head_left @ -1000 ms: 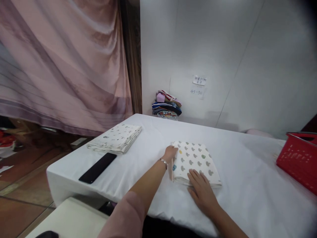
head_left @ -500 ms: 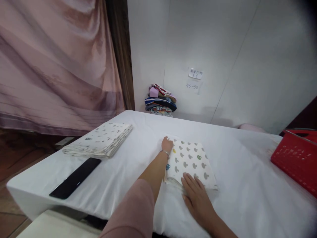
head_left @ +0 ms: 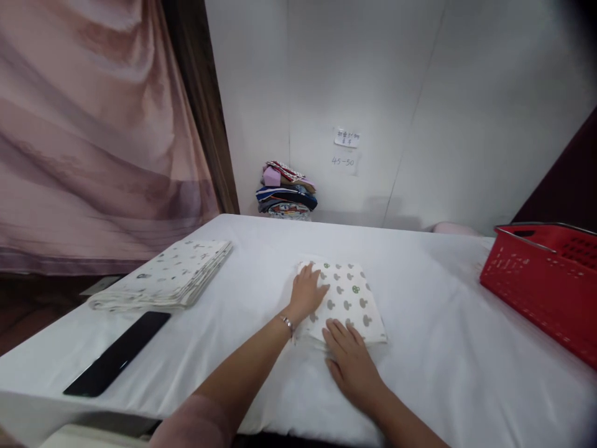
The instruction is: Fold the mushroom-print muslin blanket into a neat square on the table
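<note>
A folded white cloth (head_left: 347, 289) printed with grey and green mushroom shapes lies flat on the white-covered table (head_left: 433, 311). My left hand (head_left: 308, 291) rests on its left side, fingers spread and palm down. Over the near edge lies my right hand (head_left: 349, 361), flat, with its fingertips on the print. Neither hand grips the cloth. The underside of the cloth and part of its left edge are hidden.
A stack of folded printed cloths (head_left: 163, 274) sits at the table's left, with a black flat slab (head_left: 119, 354) in front of it. A red basket (head_left: 536, 286) stands at the right. Folded fabrics (head_left: 286, 193) are piled by the back wall.
My left hand has come off the cloth's far left corner and now lies spread on top of its left side. The right hand stays on the near edge. The view has turned right.
</note>
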A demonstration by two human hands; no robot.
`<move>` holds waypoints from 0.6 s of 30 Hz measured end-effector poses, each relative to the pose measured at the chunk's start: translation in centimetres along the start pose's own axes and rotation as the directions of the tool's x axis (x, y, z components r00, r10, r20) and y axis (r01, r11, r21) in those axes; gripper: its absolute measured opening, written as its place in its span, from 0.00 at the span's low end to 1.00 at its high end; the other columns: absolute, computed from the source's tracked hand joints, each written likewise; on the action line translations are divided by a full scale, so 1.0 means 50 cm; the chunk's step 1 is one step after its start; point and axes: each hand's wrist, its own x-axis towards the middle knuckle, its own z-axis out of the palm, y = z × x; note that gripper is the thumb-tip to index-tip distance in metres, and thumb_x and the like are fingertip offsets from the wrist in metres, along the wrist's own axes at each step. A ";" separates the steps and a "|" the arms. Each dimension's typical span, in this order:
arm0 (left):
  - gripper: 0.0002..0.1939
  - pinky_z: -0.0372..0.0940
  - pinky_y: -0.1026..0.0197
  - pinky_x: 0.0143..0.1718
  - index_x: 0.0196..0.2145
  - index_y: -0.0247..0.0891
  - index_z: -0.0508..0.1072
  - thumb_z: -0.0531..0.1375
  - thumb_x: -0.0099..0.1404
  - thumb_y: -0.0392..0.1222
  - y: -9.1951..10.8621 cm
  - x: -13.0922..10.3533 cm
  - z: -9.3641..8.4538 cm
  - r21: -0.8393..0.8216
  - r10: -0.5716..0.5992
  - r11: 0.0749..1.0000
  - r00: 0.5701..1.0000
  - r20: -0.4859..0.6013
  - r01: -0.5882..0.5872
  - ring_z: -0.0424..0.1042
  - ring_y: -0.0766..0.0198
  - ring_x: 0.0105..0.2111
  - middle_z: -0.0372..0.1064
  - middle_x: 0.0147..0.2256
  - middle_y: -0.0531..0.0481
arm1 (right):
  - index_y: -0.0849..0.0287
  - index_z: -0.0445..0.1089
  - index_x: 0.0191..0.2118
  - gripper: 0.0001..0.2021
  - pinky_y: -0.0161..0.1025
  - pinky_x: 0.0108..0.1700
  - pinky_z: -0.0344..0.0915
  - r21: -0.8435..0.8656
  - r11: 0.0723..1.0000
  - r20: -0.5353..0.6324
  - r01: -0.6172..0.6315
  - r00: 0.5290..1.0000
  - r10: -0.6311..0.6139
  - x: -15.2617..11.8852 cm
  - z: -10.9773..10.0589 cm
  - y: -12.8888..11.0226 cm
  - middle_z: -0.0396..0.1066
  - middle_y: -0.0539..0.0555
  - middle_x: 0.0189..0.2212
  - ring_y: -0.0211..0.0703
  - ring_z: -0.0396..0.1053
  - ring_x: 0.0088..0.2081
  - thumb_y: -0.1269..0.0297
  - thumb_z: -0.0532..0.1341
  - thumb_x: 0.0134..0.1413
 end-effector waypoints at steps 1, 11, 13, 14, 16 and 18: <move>0.26 0.43 0.47 0.60 0.55 0.39 0.62 0.54 0.61 0.52 0.006 -0.021 0.004 0.082 0.069 0.994 0.997 0.024 -0.071 0.42 0.52 0.63 0.45 0.63 0.42 | 0.59 0.49 0.63 0.29 0.53 0.61 0.47 0.016 1.000 0.003 -0.010 1.000 0.010 0.000 0.000 -0.001 0.49 0.56 0.62 0.48 0.44 0.63 0.71 0.52 0.55; 0.26 0.43 0.45 0.60 0.56 0.37 0.61 0.48 0.65 0.53 0.001 -0.067 0.027 0.273 0.134 0.949 0.986 0.100 -0.157 0.44 0.51 0.62 0.50 0.61 0.40 | 0.56 0.65 0.55 0.22 0.54 0.60 0.52 0.532 0.827 -0.077 -0.182 0.962 0.261 0.032 -0.068 0.075 0.60 0.57 0.57 0.51 0.55 0.59 0.64 0.55 0.53; 0.26 0.42 0.45 0.60 0.56 0.37 0.61 0.48 0.65 0.53 0.004 -0.063 0.020 0.266 0.129 0.952 0.985 0.111 -0.154 0.43 0.51 0.62 0.49 0.61 0.40 | 0.56 0.70 0.49 0.17 0.52 0.58 0.56 0.689 0.646 -0.122 -0.329 0.826 0.550 0.059 -0.097 0.141 0.67 0.56 0.51 0.50 0.61 0.55 0.61 0.55 0.54; 0.26 0.41 0.45 0.60 0.57 0.37 0.61 0.48 0.65 0.53 0.007 -0.060 0.015 0.258 0.118 0.955 0.984 0.131 -0.148 0.43 0.51 0.63 0.48 0.62 0.40 | 0.56 0.70 0.47 0.16 0.48 0.56 0.58 0.768 0.507 -0.058 -0.392 0.745 0.665 0.073 -0.107 0.177 0.68 0.55 0.51 0.48 0.63 0.53 0.61 0.55 0.53; 0.27 0.40 0.44 0.60 0.57 0.37 0.61 0.49 0.64 0.54 0.018 -0.053 0.003 0.243 0.070 0.963 0.978 0.195 -0.118 0.42 0.50 0.63 0.47 0.62 0.40 | 0.57 0.70 0.45 0.14 0.41 0.52 0.63 0.864 0.177 0.137 -0.472 0.558 0.818 0.101 -0.116 0.243 0.68 0.55 0.49 0.44 0.65 0.51 0.63 0.57 0.53; 0.28 0.39 0.43 0.60 0.56 0.37 0.61 0.49 0.64 0.55 0.039 -0.047 -0.005 0.228 0.036 0.969 0.971 0.235 -0.091 0.41 0.49 0.63 0.47 0.62 0.40 | 0.59 0.68 0.45 0.14 0.37 0.46 0.67 0.865 0.015 0.262 -0.502 0.476 0.839 0.124 -0.109 0.290 0.69 0.57 0.48 0.42 0.68 0.47 0.63 0.56 0.53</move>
